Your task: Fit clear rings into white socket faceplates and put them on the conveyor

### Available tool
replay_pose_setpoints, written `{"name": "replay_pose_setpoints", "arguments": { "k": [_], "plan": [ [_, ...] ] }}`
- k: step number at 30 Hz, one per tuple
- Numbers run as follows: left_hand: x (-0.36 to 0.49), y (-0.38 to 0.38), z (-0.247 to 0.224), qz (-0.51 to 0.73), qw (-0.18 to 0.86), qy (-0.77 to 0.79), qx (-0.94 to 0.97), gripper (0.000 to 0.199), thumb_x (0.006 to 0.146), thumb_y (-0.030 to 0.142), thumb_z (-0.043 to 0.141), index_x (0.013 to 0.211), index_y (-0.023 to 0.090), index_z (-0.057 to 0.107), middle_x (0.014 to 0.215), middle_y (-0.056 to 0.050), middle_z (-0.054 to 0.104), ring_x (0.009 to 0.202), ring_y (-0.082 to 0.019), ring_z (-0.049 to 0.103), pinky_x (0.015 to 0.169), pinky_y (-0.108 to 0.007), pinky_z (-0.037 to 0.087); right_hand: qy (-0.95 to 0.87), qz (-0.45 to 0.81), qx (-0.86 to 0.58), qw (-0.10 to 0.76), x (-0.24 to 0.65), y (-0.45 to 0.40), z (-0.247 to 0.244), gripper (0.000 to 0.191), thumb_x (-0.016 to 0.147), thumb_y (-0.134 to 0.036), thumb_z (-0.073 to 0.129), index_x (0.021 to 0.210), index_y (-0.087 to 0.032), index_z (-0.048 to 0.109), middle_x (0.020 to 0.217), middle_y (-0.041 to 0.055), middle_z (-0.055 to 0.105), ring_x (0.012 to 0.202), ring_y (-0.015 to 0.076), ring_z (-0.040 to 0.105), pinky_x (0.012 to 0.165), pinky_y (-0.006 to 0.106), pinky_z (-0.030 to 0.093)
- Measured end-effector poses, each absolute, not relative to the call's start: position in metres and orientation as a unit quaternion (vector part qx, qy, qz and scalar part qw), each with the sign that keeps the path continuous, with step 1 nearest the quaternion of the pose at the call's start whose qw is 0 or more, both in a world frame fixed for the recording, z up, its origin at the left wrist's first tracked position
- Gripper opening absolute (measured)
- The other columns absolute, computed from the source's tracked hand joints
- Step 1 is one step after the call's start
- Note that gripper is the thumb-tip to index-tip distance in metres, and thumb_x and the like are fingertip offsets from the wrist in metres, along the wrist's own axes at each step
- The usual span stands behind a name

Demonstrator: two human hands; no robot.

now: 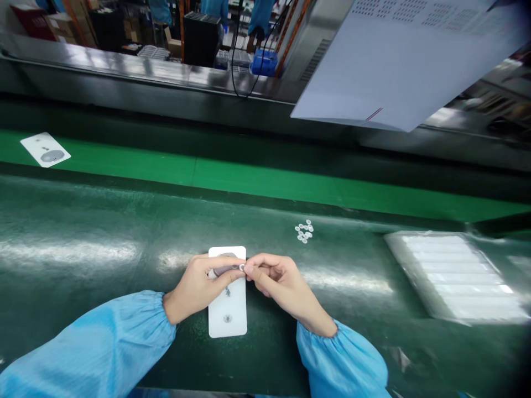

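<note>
Here we had both hands meeting over the white plate (pixel 228 309), which lay flat on the dark green table (pixel 103 243) with its long axis running straight away from us. Our left hand (pixel 198 287) rested on the plate's far half, pinning it, fingers curled. Our right hand (pixel 276 279) pinched a small ring-shaped piece (pixel 241 267) at the fingertips, just at the plate's right edge and touching the left thumb. Beyond the right hand sat a little cluster of similar clear rings (pixel 305 231), and a tray of white parts (pixel 456 276) lay well off to its right.
</note>
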State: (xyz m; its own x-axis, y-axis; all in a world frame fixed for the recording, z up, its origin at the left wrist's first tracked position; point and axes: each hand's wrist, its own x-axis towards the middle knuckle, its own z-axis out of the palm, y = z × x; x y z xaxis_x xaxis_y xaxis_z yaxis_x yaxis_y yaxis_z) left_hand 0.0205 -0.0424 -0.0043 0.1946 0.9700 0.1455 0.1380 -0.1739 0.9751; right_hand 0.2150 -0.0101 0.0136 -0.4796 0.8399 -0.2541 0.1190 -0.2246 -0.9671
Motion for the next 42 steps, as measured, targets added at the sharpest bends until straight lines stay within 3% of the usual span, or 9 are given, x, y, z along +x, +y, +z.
{"name": "replay_pose_setpoints", "arguments": {
  "k": [10,14,20,29,34,37,42],
  "plan": [
    [0.021,-0.044,-0.005,0.441,0.451,0.471,0.617,0.015,0.09,0.028,0.074,0.102,0.022,0.079,0.1,-0.002,0.078,0.091,-0.019,0.073,0.081,-0.027,0.055,-0.557,0.646,-0.441,0.281,0.217,-0.01,0.017,0.045,0.077,-0.058,0.083,0.081,-0.014,0.073,0.061,0.0007,0.058,0.05,0.0081,0.039,0.045,0.022,0.03],
    [0.022,-0.046,-0.008,0.443,0.44,0.502,0.599,0.033,0.082,0.026,0.079,0.115,0.022,0.074,0.107,-0.003,0.077,0.093,-0.02,0.072,0.083,-0.027,0.056,-0.564,0.618,-0.463,0.293,0.215,-0.015,0.011,0.044,0.077,-0.058,0.083,0.082,-0.015,0.073,0.063,0.0035,0.061,0.056,0.0132,0.05,0.048,0.024,0.036],
    [0.022,-0.048,-0.008,0.419,0.45,0.515,0.597,0.046,0.082,0.027,0.073,0.127,0.022,0.064,0.092,-0.001,0.074,0.071,-0.014,0.065,0.065,-0.024,0.051,-0.594,0.559,-0.486,0.315,0.206,-0.024,0.005,0.042,0.082,-0.057,0.078,0.084,-0.016,0.074,0.063,0.0045,0.062,0.052,0.0133,0.049,0.045,0.025,0.036],
    [0.022,-0.049,-0.006,0.421,0.464,0.509,0.591,0.049,0.08,0.022,0.071,0.128,0.022,0.058,0.087,0.0,0.069,0.065,-0.012,0.06,0.06,-0.022,0.047,-0.59,0.532,-0.512,0.327,0.198,-0.029,0.005,0.039,0.082,-0.055,0.076,0.079,-0.016,0.073,0.061,0.0047,0.063,0.05,0.0135,0.05,0.044,0.025,0.036],
    [0.02,-0.05,-0.007,0.434,0.508,0.48,0.568,0.064,0.083,0.021,0.07,0.14,0.021,0.042,0.086,-0.001,0.067,0.069,-0.015,0.064,0.061,-0.024,0.051,-0.575,0.55,-0.515,0.319,0.2,-0.026,0.003,0.045,0.08,-0.06,0.077,0.072,-0.017,0.066,0.062,0.0045,0.062,0.052,0.0133,0.05,0.048,0.025,0.037],
    [0.019,-0.051,-0.006,0.446,0.566,0.448,0.529,0.069,0.088,0.026,0.067,0.148,0.022,0.032,0.078,0.001,0.063,0.063,-0.014,0.061,0.056,-0.023,0.051,-0.564,0.574,-0.509,0.306,0.203,-0.02,0.001,0.051,0.074,-0.06,0.083,0.066,-0.019,0.053,0.056,-0.0003,0.055,0.05,0.0107,0.044,0.047,0.023,0.032],
    [0.018,-0.045,-0.004,0.454,0.603,0.456,0.471,0.076,0.086,0.036,0.076,0.149,0.022,0.037,0.077,0.002,0.062,0.061,-0.012,0.058,0.053,-0.021,0.049,-0.549,0.598,-0.491,0.316,0.205,-0.009,-0.005,0.059,0.069,-0.063,0.086,0.072,-0.02,0.045,0.059,-0.0051,0.048,0.049,0.0076,0.041,0.045,0.02,0.029]
  ]
}}
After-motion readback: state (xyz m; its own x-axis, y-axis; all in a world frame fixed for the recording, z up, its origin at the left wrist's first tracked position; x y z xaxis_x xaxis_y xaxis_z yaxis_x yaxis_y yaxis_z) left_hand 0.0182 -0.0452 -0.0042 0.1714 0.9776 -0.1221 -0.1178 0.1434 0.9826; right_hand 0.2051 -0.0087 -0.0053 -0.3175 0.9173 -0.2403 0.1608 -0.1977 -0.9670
